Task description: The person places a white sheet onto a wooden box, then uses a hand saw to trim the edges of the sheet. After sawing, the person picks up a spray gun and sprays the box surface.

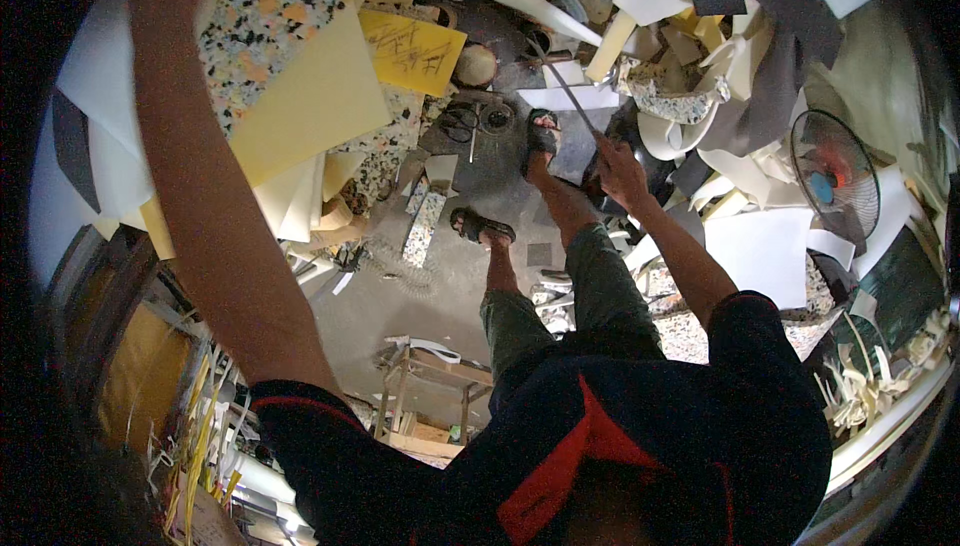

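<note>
My right hand [623, 176] is closed around one end of a long, thin, dark rod [568, 88]. The rod slants away up and to the left over the floor; whether it is a blade or a plain stick does not show. My left forearm [205, 196] stretches to the far left, past a speckled multicoloured foam sheet [265, 41] and a large cream foam sheet [310, 111]. The left hand itself lies beyond the dark upper rim of the picture. A yellow sheet with handwriting [412, 51] sits beside the cream one.
Foam offcuts [690, 66] are heaped at the far right, near a standing fan [836, 176]. A small wooden stool [440, 371] is at lower centre. Cables [460, 124] and a speckled foam strip [425, 228] lie on the floor [385, 311] near my sandalled feet.
</note>
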`<state>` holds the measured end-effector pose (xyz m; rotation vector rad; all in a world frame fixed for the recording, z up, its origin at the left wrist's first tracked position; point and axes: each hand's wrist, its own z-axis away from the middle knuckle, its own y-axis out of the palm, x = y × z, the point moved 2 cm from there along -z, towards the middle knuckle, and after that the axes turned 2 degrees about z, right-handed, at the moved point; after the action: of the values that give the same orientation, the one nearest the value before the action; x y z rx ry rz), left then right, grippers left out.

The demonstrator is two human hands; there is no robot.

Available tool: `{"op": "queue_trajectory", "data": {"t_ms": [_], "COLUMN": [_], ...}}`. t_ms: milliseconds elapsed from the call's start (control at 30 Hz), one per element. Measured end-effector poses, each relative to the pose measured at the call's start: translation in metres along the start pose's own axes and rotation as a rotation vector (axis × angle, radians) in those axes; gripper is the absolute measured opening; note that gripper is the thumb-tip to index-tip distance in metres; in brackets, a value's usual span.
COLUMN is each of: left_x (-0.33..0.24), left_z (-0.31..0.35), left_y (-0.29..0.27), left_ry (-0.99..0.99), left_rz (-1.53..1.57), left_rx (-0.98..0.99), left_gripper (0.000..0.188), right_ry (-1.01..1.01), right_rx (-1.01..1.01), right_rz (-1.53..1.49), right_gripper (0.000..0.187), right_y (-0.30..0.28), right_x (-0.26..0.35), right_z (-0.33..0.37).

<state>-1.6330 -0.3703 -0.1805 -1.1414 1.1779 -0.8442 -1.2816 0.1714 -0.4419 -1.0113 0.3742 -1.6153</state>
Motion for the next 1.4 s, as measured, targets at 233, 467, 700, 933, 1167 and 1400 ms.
{"op": "queue_trajectory", "data": {"t_ms": [233,467,700,933,1167,1400], "left_x": [-0.055,-0.056,-0.012,0.007,-0.005,0.000], "left_z": [0.296,0.638,0.768,0.820,0.837,0.852], "left_y": [0.091,0.196,0.209,0.202,0.223,0.244], "left_ry": [-0.051,-0.770,-0.736,-0.946,-0.888,-0.969], "left_rz": [0.361,0.532,0.313,0.260,0.072,0.104], "left_rx": [-0.178,0.477,0.710,0.760,0.823,0.829], "left_gripper": [0.043,0.054,0.049,0.059,0.071,0.078], "right_ry": [-0.143,0.047,-0.017,0.022,0.243,0.058], "right_rx": [-0.019,-0.114,-0.066,0.194,0.226,0.276], "right_rz": [0.226,0.319,0.265,0.270,-1.253,-1.504], "right_gripper": [0.075,0.069,0.040,0.044,0.042,0.028], "right_y": [0.147,0.188,0.162,0.143,0.183,0.203], "right_x": [0.003,0.087,0.096,0.065,0.036,0.034], "right_z": [-0.155,-0.195,-0.193,-0.136,-0.105,-0.209]}}
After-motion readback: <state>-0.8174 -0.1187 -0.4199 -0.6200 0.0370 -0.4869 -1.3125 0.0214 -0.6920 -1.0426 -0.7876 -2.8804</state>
